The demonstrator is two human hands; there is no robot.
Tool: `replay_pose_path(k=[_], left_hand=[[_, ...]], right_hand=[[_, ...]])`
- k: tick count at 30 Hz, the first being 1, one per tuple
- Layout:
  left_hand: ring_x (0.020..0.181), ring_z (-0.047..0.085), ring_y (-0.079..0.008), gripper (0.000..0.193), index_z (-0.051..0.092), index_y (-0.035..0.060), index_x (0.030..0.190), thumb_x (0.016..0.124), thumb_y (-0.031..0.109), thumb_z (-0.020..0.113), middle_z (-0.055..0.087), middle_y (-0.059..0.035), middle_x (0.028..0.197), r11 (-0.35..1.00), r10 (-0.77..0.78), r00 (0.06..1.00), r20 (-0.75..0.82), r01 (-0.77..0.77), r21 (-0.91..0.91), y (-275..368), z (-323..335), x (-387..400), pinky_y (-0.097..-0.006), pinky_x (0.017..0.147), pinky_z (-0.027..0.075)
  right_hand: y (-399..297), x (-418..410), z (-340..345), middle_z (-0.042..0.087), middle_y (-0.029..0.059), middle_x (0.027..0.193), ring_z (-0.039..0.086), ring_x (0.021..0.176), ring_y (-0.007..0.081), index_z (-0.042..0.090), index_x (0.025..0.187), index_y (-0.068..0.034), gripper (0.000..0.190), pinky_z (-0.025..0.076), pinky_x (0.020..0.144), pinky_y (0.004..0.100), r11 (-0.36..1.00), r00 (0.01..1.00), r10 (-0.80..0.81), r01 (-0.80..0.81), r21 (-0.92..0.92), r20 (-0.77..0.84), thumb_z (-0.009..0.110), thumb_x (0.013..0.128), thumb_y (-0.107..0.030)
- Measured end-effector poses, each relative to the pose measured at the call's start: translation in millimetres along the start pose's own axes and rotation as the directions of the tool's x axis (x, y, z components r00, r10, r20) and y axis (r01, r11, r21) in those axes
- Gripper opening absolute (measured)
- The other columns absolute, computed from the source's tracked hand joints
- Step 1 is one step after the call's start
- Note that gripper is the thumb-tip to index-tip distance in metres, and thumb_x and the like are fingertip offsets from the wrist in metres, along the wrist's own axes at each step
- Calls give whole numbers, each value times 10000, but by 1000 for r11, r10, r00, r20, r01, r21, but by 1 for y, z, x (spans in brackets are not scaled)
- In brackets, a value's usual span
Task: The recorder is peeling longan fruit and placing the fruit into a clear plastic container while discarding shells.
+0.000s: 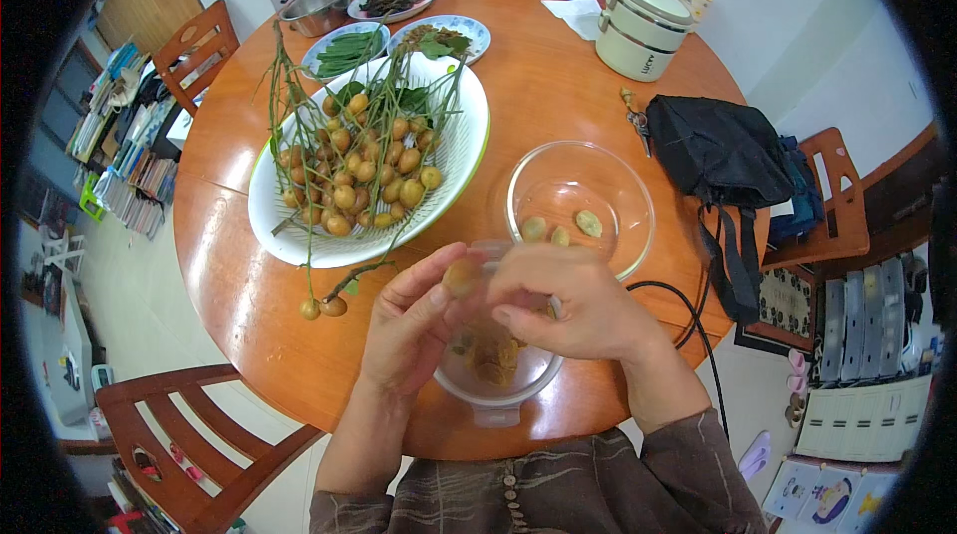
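Between its thumb and fingers my left hand (411,317) holds a round yellow-brown fruit (461,277). My right hand (568,302) is just to the right of that fruit, its fingers bent; whether they hold anything cannot be told. Beneath both hands stands a clear plastic container (497,414) with yellow-brown peel pieces (493,362) in it. A clear glass bowl (649,216) behind my right hand holds several pale green peeled fruits (589,223). To the left, a white oval basket (478,130) carries many brown fruits (365,171) on green stems, two of them hanging over its near edge.
Plates of green vegetables (348,53) and other food, with a metal pot (318,9), stand behind the basket. A pale green lunch container (643,29) is at the back right. A black bag (718,149), keys (639,123) and a black cable (691,310) lie along the table's right side.
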State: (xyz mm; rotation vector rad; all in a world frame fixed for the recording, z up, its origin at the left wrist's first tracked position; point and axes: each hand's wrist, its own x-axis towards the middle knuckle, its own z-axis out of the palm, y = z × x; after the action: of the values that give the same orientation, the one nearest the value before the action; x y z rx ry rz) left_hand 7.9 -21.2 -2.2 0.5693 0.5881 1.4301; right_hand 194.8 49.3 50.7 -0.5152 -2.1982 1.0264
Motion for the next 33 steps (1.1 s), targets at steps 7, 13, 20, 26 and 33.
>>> replay_pose_path(k=[7,13,20,26,33], left_hand=[[1025,595,-137,376,586,-23,1239,867,-4,642,600,-97,1214,944,150,988,-36,-132,304,-7,2,0,-256,864,493],[933,580,-90,338,661,-14,1138,803,-49,693,583,-72,1193,690,402,916,-19,-289,663,-6,10,-2,-209,792,476],[930,566,-78,354,674,-2,1119,773,-48,731,590,-66,1161,638,464,886,-3,-331,696,-8,7,-2,-192,764,462],[956,568,-85,347,679,0,1107,768,-44,737,598,-70,1159,660,426,904,-28,-289,693,-7,10,-4,-193,785,456],[1033,568,-118,336,674,-12,1104,773,-57,712,597,-87,1180,663,419,908,4,-309,681,-5,12,-2,-214,832,459]], right_hand=[[3,5,13,616,103,877,627,772,286,621,926,-46,194,491,649,377,931,936,-268,190,-311,-229,696,749,-73],[8,2,17,620,90,898,633,782,263,627,920,-38,211,484,657,373,836,915,-356,221,-502,-189,704,730,-87],[9,2,25,616,86,897,631,789,238,632,923,-35,233,479,660,363,796,908,-369,198,-572,-200,707,711,-98],[9,4,26,599,97,858,621,775,264,594,879,-39,208,484,647,375,829,913,-341,180,-530,-224,691,700,-80],[12,8,32,571,133,818,598,734,321,536,847,-26,158,495,633,392,966,923,-183,105,-235,-339,617,719,18]])
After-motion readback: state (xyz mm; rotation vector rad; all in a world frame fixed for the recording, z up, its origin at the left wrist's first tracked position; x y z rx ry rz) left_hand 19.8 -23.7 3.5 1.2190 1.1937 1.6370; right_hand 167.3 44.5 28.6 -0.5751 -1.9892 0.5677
